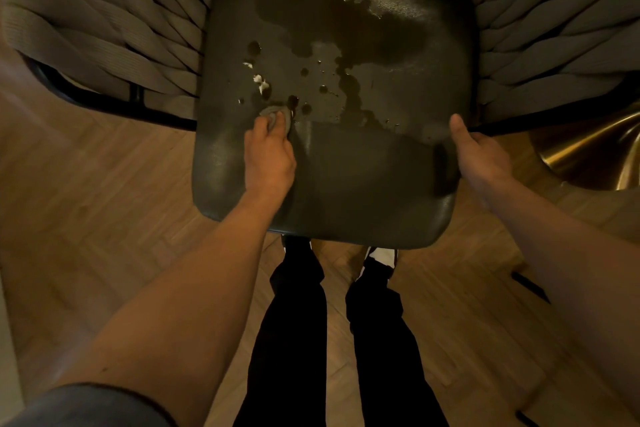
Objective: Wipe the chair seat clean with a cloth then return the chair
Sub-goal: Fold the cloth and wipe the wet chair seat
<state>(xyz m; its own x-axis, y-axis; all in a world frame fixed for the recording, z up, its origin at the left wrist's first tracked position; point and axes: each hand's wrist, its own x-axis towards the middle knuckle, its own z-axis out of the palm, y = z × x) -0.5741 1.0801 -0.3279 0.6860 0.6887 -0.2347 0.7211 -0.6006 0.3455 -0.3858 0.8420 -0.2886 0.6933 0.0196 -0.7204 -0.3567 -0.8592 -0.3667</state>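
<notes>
Wooden herringbone floor spreads under everything, warm brown in low light. I stand at the front of a chair, looking straight down on its dark seat, which fills the middle of the view. My legs in black trousers are just below the seat's front edge, with my shoes partly tucked under it.

Thick woven straps form the chair's sides, curving up on the left and right of the seat, on a black frame.

Dark wet blotches and drops cover the far half of the seat, with a few small white flecks near its left side. The near half looks smooth and even.

My left hand is on the left part of the seat, fingers curled round a small grey cloth, pressing it down at the near edge of the drops.

My right hand grips the seat's right edge, thumb on top, fingers hidden beneath.

Bare floor lies open to the left of the seat and behind my feet. To the right, close beside the chair, stands a shiny brass base, and a dark strip lies on the floor near my right forearm.
</notes>
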